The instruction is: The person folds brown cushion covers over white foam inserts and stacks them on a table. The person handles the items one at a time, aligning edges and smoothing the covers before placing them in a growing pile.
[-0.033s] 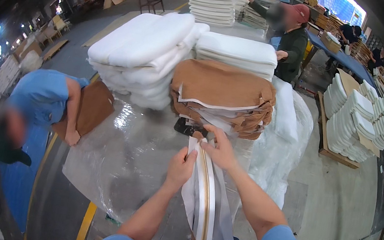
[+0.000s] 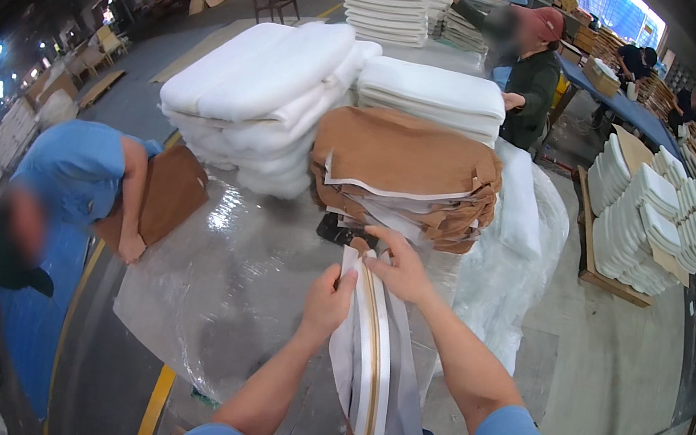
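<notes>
A fabric cushion cover (image 2: pixel 356 354) hangs upright in front of my body, its white edge facing up and a tan zipper running along the middle. Grey-white fabric flaps fall on both sides. My left hand (image 2: pixel 326 304) pinches its far end from the left, thumb up. On the other side, my right hand (image 2: pixel 401 269) grips the same end near the zipper, with its index finger stretched forward. A bit of brown cloth shows at that end. Just beyond my fingers lies a small black object (image 2: pixel 333 230) whose kind I cannot make out.
A pile of brown covers (image 2: pixel 411 155) stands ahead on the plastic-covered table (image 2: pixel 200 303), with white padding stacks (image 2: pixel 258 69) behind it. At the left, a co-worker (image 2: pixel 76 168) bends over a brown piece (image 2: pixel 166 199). Another person (image 2: pixel 530 83) stands behind the stacks. Cushion stacks (image 2: pixel 645 217) sit on a pallet at right.
The co-worker at the left has shifted very slightly. My hands and the cover show no visible movement.
</notes>
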The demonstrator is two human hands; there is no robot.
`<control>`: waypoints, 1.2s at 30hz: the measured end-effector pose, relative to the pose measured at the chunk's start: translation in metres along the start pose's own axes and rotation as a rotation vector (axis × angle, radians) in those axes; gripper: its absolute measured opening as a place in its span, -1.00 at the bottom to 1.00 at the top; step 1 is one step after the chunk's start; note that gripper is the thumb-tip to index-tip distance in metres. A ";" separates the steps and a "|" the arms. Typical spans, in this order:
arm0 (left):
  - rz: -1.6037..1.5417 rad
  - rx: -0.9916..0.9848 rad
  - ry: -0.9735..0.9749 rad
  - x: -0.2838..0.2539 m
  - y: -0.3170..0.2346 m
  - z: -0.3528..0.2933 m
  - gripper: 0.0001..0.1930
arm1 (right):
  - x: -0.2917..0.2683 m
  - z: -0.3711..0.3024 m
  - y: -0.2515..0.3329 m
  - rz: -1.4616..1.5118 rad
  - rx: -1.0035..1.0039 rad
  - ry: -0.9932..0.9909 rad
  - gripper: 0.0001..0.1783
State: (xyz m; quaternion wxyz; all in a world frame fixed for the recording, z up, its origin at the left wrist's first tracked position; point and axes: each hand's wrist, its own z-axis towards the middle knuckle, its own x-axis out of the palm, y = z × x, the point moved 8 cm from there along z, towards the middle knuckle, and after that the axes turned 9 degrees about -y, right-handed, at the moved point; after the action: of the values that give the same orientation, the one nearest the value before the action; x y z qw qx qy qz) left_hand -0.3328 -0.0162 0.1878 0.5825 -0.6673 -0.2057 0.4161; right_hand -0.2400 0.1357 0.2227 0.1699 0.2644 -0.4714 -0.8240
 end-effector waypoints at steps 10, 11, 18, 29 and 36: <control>-0.187 -0.027 -0.066 0.004 0.004 0.046 -0.62 | 0.039 0.029 -0.012 -0.055 0.078 0.228 -0.80; -0.253 -0.070 -0.055 0.009 0.004 0.045 -0.62 | 0.038 0.023 -0.012 -0.022 0.056 0.144 -0.84; -0.435 -0.053 -0.054 -0.003 0.038 0.007 -0.64 | 0.030 0.001 -0.006 0.177 -0.045 -0.077 -0.94; -0.510 -1.077 0.112 -0.030 0.167 -0.259 -0.46 | -0.179 -0.134 -0.161 0.763 0.812 -0.597 -0.50; -0.744 -0.795 0.009 -0.043 0.144 -0.187 -0.37 | -0.192 -0.170 -0.157 0.295 0.849 -0.455 -0.36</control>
State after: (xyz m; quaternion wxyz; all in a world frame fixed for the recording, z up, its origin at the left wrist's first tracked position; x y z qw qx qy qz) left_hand -0.2392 -0.1961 0.0603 0.3940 -0.7202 -0.5668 0.0690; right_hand 0.0108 0.1988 0.0688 0.0549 0.0543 -0.8225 -0.5634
